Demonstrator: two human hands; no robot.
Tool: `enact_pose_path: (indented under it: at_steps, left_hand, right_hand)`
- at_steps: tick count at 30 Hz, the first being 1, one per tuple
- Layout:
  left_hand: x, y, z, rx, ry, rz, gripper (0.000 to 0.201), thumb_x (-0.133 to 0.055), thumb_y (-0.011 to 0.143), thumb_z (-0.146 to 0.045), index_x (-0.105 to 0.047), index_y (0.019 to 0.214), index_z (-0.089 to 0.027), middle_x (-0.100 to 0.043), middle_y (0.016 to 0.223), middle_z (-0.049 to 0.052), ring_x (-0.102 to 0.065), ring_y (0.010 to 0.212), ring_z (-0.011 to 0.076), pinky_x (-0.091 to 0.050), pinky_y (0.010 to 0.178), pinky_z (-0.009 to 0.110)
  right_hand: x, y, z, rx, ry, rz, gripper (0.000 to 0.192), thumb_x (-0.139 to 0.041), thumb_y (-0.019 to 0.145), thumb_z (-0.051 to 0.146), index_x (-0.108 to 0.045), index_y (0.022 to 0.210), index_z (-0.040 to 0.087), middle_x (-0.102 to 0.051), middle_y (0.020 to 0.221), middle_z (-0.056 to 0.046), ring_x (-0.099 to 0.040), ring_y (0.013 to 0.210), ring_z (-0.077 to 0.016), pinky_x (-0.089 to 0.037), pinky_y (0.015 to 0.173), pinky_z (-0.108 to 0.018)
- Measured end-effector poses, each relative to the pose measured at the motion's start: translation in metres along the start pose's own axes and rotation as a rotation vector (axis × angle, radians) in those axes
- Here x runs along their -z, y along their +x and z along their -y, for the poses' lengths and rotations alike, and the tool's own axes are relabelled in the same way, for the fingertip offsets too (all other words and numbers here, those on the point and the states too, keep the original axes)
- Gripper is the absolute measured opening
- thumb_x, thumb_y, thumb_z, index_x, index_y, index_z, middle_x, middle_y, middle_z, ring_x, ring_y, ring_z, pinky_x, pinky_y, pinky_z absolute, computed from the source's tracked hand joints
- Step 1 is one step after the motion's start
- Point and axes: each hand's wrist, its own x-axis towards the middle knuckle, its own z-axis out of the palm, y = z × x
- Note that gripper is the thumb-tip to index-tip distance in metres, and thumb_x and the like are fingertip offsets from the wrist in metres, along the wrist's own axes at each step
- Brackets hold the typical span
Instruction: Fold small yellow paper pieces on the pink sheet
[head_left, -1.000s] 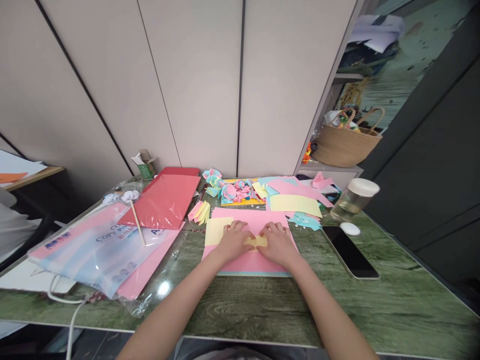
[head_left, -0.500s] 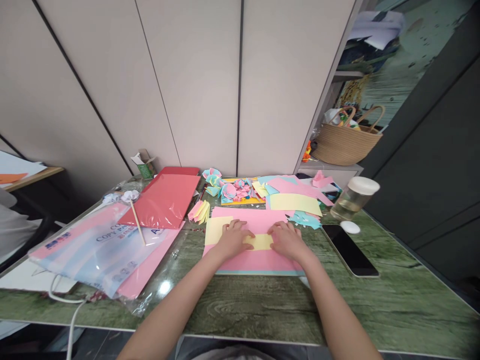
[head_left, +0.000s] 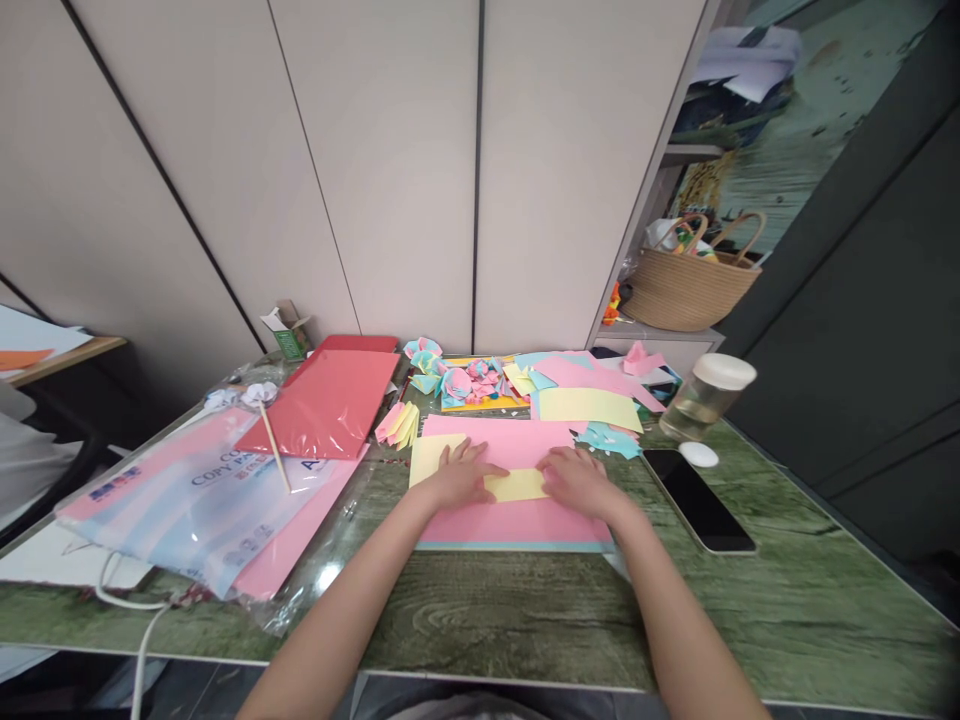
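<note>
A pale cupboard point(head_left: 375, 180) stood behind a green table point(head_left: 810, 620), with a basket point(head_left: 686, 290) on a shelf to the right. On the table's left side lay a printed bag point(head_left: 187, 490), partly under a red sheet point(head_left: 334, 400), and a thin stick point(head_left: 275, 450) rested across both. In the middle, a pink sheet point(head_left: 517, 525) lay near the front edge, a yellow sheet point(head_left: 429, 460) over its left part. The left hand point(head_left: 459, 480) was palm down there, thumb and index finger parted around the left end of a yellow strip point(head_left: 517, 486), which lay across the pink sheet between the hands. The right hand point(head_left: 577, 482) covered the strip's right end, its fingers bent and close together; whether they pinched the paper or only pressed it, I could not tell. Beyond the hands sat paper flowers point(head_left: 459, 386) and, to their left, a folded bundle point(head_left: 400, 425). To the right stood a jar point(head_left: 706, 400), with a phone point(head_left: 701, 505) lying in front of it and a small white disc point(head_left: 698, 455) just beside the phone.
</note>
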Motion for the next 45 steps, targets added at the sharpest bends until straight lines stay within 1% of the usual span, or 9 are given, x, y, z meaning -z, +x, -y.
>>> enact_pose_path:
  at_steps: [5,10,14,19,22,27,33,38,45]
  left_hand:
    - [0.001,-0.001,0.001,-0.006,-0.002,0.033,0.05,-0.054,0.083,-0.038,-0.04,0.129,-0.022,-0.021,0.145,0.008,-0.02,0.131,0.0326,-0.015,0.104,0.06]
    - [0.0,-0.001,0.001,-0.009,-0.002,0.048,0.051,-0.054,0.083,-0.039,-0.039,0.13,-0.022,-0.021,0.146,0.008,-0.019,0.132,0.0328,-0.014,0.104,0.06]
    - [-0.001,-0.002,0.001,-0.01,-0.002,0.049,0.052,-0.054,0.083,-0.039,-0.039,0.13,-0.022,-0.019,0.146,0.008,-0.017,0.132,0.033,-0.013,0.104,0.06]
    - [0.0,-0.002,0.001,-0.012,-0.006,0.052,0.053,-0.054,0.083,-0.04,-0.038,0.13,-0.023,-0.017,0.147,0.007,-0.014,0.133,0.0335,-0.01,0.105,0.061]
    - [0.0,-0.003,0.0,-0.014,-0.008,0.054,0.053,-0.054,0.083,-0.04,-0.038,0.131,-0.023,-0.017,0.147,0.007,-0.015,0.133,0.0335,-0.011,0.105,0.061]
    - [0.0,-0.003,-0.001,-0.011,-0.006,0.049,0.053,-0.054,0.083,-0.039,-0.038,0.131,-0.023,-0.017,0.147,0.007,-0.015,0.133,0.0335,-0.011,0.105,0.061]
    - [-0.001,-0.004,0.001,-0.022,-0.006,0.035,0.054,-0.054,0.083,-0.04,-0.038,0.131,-0.023,-0.015,0.148,0.007,-0.011,0.134,0.0338,-0.008,0.105,0.061]
    - [-0.004,-0.007,0.0,-0.047,-0.008,0.004,0.054,-0.054,0.083,-0.039,-0.036,0.132,-0.025,-0.012,0.149,0.006,-0.006,0.135,0.0337,-0.004,0.105,0.061]
    - [-0.006,-0.008,-0.002,-0.073,-0.008,-0.036,0.053,-0.053,0.084,-0.037,-0.035,0.133,-0.025,-0.01,0.149,0.005,-0.003,0.135,0.033,-0.003,0.105,0.061]
  right_hand:
    - [-0.012,0.0,0.028,0.004,0.016,-0.08,0.048,-0.049,0.077,0.054,-0.053,0.111,0.02,-0.03,0.141,-0.011,-0.016,0.131,-0.0311,-0.002,0.105,-0.054]
    - [-0.025,-0.001,0.049,0.061,0.037,-0.054,0.054,-0.052,0.073,0.048,-0.045,0.12,0.023,-0.025,0.145,-0.006,-0.011,0.134,-0.028,0.0,0.106,-0.049]
    - [-0.025,0.001,0.043,0.034,0.04,-0.029,0.053,-0.053,0.073,0.037,-0.043,0.123,0.023,-0.022,0.146,-0.006,-0.009,0.135,-0.0285,0.001,0.106,-0.051]
    - [-0.016,0.003,0.022,-0.033,0.037,0.017,0.063,-0.059,0.073,0.035,-0.035,0.131,0.023,-0.017,0.148,-0.008,-0.008,0.135,-0.032,-0.002,0.104,-0.059]
    - [-0.011,0.003,0.011,-0.062,0.03,0.037,0.061,-0.058,0.078,0.036,-0.035,0.132,0.023,-0.02,0.146,-0.008,-0.016,0.133,-0.0333,-0.011,0.103,-0.061]
    - [-0.007,0.003,-0.003,-0.07,0.025,0.033,0.047,-0.053,0.084,0.034,-0.041,0.127,0.021,-0.035,0.137,-0.009,-0.037,0.122,-0.0279,-0.031,0.098,-0.054]
    - [0.001,0.003,-0.018,-0.07,0.037,-0.03,0.042,-0.052,0.085,0.034,-0.045,0.123,0.02,-0.042,0.131,-0.009,-0.045,0.115,-0.0248,-0.038,0.093,-0.05]
    - [0.003,0.006,0.001,0.002,0.087,-0.082,0.041,-0.051,0.085,0.036,-0.046,0.122,0.019,-0.043,0.13,-0.009,-0.045,0.115,-0.0245,-0.037,0.095,-0.05]
    - [-0.023,0.005,0.047,0.066,0.141,-0.036,0.058,-0.06,0.075,0.04,-0.04,0.128,0.027,-0.029,0.143,-0.006,-0.02,0.131,-0.0288,-0.015,0.105,-0.053]
